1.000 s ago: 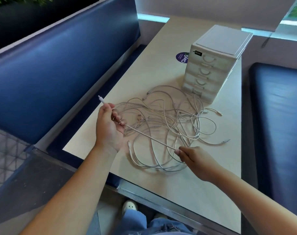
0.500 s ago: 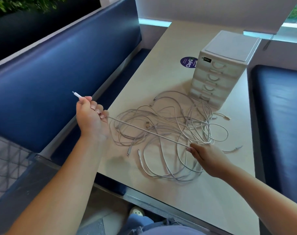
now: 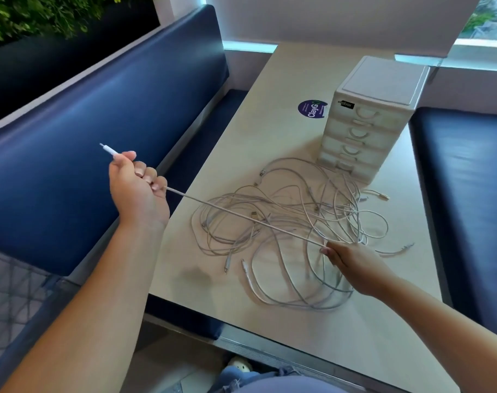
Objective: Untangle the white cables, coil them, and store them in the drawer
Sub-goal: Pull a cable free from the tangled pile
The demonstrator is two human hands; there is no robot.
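- Pulling one cable (image 3: 244,216) tight looks like the step now: the left hand (image 3: 139,191) is curled round it near its plug (image 3: 107,148), out past the table (image 3: 270,95) edge, at 9 o'clock from the pile (image 3: 292,199)
- The right hand (image 3: 352,262) pinches the same cable at the 5 o'clock side of the pile, so it runs straight between both hands, above the other loops
- The pile lies in the middle of the table, all mixed up
- The drawers (image 3: 366,123) stand at 1 o'clock, right by the far loops, and all look closed; a sticker (image 3: 312,108) is at 11 o'clock
- A hard pull could make a knot go tight, because the cable goes on into the heap past the right hand
- A snagged loop could drag the whole pile to the 9 o'clock edge and off the table
- Nothing is coiled or put away yet, so the job looks near its start
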